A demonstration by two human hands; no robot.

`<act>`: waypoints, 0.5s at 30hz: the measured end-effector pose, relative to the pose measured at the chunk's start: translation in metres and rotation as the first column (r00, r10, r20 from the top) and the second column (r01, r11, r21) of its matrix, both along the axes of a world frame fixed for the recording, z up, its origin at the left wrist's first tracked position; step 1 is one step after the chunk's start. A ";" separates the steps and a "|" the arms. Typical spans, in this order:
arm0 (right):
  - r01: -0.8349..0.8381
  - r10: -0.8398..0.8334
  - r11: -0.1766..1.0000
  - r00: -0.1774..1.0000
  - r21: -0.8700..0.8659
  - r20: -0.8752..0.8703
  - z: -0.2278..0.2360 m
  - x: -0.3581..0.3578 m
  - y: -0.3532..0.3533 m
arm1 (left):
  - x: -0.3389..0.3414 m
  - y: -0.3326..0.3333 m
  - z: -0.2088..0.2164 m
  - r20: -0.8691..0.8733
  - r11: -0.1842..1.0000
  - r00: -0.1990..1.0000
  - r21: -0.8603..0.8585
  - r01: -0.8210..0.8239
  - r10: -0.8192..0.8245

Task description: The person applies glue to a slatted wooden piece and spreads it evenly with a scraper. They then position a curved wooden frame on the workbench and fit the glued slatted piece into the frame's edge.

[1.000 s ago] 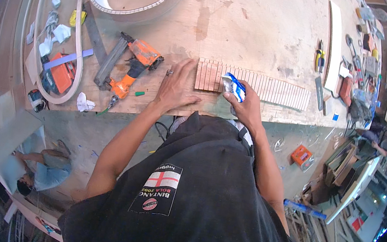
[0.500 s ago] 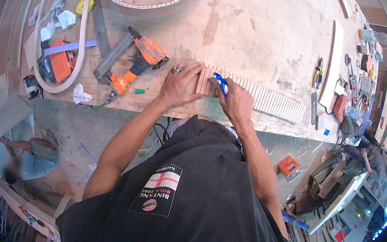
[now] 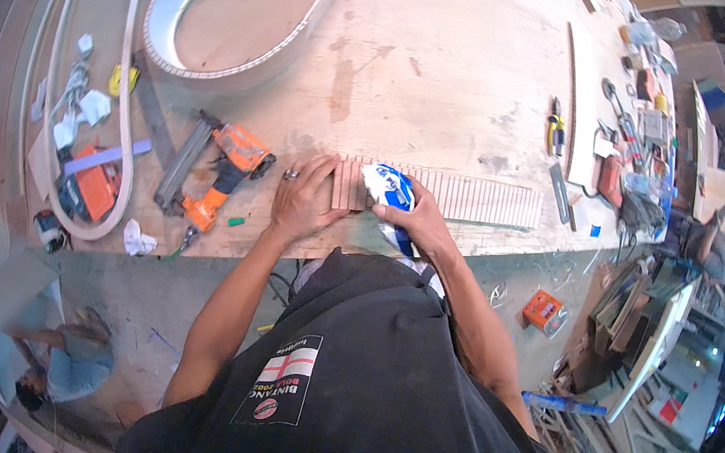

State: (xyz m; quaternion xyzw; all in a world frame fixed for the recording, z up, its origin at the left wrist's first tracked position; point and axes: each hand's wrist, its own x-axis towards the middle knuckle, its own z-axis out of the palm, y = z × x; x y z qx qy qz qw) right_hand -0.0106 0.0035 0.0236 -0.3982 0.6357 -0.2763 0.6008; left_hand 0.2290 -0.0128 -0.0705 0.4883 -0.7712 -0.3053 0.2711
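A wooden strip (image 3: 479,201) with many crosswise saw cuts lies along the near edge of the workbench. At its left end, my left hand (image 3: 298,203) rests with fingers stretched and thumb apart, touching the strip's edge. My right hand (image 3: 424,222) grips a soft blue-and-white packet (image 3: 397,196), tilted over the left part of the strip. The packet hides some of the cuts, and its lower end hangs toward my body. What comes out of it, if anything, cannot be seen.
Left of my hands lies an orange nail gun (image 3: 231,165) with a hose. Curved strips (image 3: 217,73) stand on the workbench (image 3: 460,72) at the far left. Pliers (image 3: 556,129), a long board (image 3: 581,100) and cluttered tools lie right. An orange box (image 3: 545,312) sits on the floor.
The packet in my right hand has turned and shows more of its blue-and-white side. My left hand stays at the strip's end. The whole view has shifted and tilted.
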 end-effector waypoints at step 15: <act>0.457 -0.453 0.873 0.631 0.171 0.630 0.003 -0.022 0.031 | -0.006 0.003 0.014 0.054 0.999 0.999 -0.036 0.005 -0.003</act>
